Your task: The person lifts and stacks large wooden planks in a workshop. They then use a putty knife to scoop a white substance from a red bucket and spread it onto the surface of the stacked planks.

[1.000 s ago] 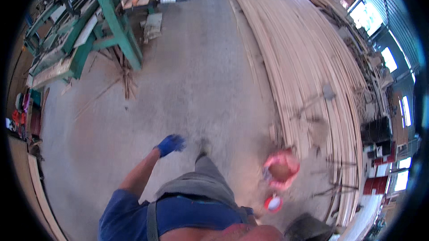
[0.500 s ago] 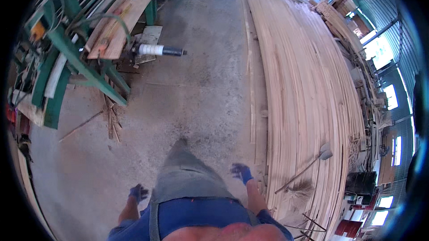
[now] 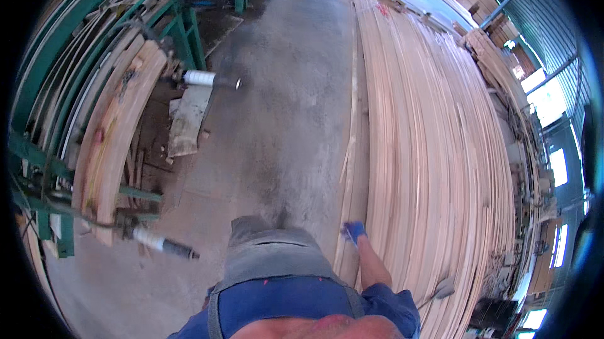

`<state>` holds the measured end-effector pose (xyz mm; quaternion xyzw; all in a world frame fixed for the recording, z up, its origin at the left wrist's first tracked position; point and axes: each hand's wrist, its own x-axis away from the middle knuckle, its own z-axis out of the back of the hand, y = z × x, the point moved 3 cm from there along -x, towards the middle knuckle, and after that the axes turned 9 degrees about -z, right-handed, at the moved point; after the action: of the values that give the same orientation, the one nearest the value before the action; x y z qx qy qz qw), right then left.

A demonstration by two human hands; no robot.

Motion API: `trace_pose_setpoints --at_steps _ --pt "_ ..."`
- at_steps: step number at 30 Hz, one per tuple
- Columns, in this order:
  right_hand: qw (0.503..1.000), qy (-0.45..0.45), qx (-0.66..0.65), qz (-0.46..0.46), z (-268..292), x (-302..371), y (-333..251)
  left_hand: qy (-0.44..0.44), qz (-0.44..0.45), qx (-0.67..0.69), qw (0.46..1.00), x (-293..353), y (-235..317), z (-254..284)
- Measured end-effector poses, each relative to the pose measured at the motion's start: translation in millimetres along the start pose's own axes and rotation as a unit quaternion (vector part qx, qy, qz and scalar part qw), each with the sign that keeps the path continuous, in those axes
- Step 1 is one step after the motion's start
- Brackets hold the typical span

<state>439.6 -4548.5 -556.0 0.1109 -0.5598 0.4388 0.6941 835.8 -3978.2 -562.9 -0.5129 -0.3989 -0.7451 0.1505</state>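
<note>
My right hand, in a blue glove, hangs beside the long stack of sawn boards on my right. Its fingers look loosely apart, though a little blurred, and nothing shows in them. The hand is apart from the boards as far as I can see. My left hand is hidden behind my body and blue sleeve; only a sliver of that arm shows.
To the left runs a green metal frame bearing a wooden plank. Two white-and-black cylindrical ends jut from it over the concrete floor. A shovel blade lies on the boards at lower right.
I have moved forward along the floor, so the green frame and its jutting ends are nearer. My right hand has swung forward; my left has gone out of sight.
</note>
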Motion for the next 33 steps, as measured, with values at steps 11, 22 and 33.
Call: trace_pose_setpoints --at_steps 11,22,33 --pt "0.959 -0.181 -0.050 0.210 84.4 -173.2 -522.1 -0.020 -0.087 -0.120 0.989 -233.3 402.6 -305.0" --pt "0.953 -0.086 -0.155 -0.246 267.8 -384.9 -568.0 -0.177 -0.213 0.135 0.951 -383.6 1059.7 -590.1" --pt "0.944 -0.153 -0.143 0.253 392.3 -580.6 -1368.2 -0.070 -0.287 -0.500 0.814 -524.5 1145.3 -669.7"
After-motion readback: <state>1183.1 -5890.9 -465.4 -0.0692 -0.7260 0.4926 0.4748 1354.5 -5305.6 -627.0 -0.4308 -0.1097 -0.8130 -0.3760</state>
